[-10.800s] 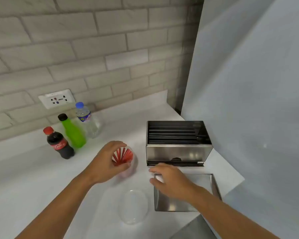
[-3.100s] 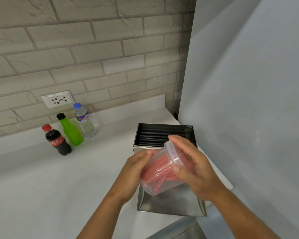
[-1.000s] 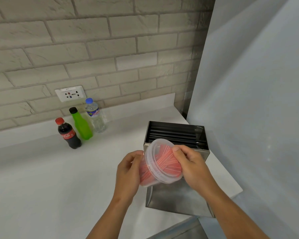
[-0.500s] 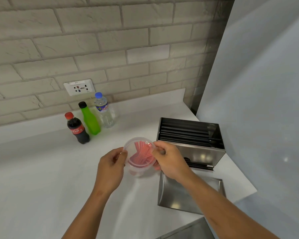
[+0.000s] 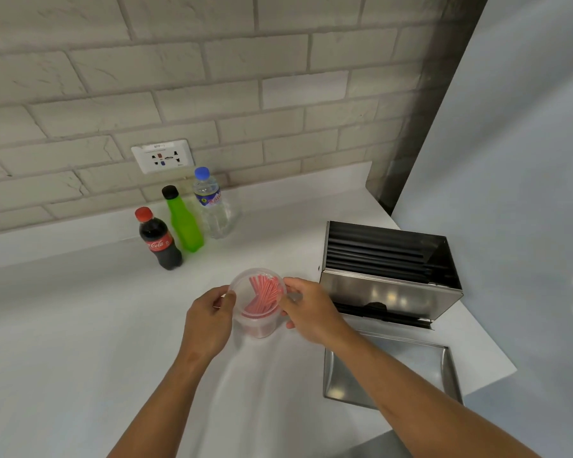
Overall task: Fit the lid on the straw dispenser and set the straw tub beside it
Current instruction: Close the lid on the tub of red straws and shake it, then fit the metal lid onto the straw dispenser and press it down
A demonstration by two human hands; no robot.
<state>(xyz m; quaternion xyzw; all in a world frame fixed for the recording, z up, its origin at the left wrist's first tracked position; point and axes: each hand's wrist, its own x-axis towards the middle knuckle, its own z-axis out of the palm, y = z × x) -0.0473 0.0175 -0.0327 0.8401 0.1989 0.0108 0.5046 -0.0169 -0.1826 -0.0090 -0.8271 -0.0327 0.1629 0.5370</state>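
You are pinching the straw tub (image 5: 258, 300) by its rim, left hand (image 5: 209, 317) and right hand (image 5: 308, 312) on opposite sides, keeping it upright on the counter (image 5: 80, 325) near the straw dispenser (image 5: 389, 276). The dispenser is standing open, its lid (image 5: 389, 375) lying flat in front, probably your next job.

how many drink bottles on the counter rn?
3, in a row near the wall under the socket: cola bottle leftmost, green bottle in the middle, water bottle rightmost. Nothing seems to hide a fourth.
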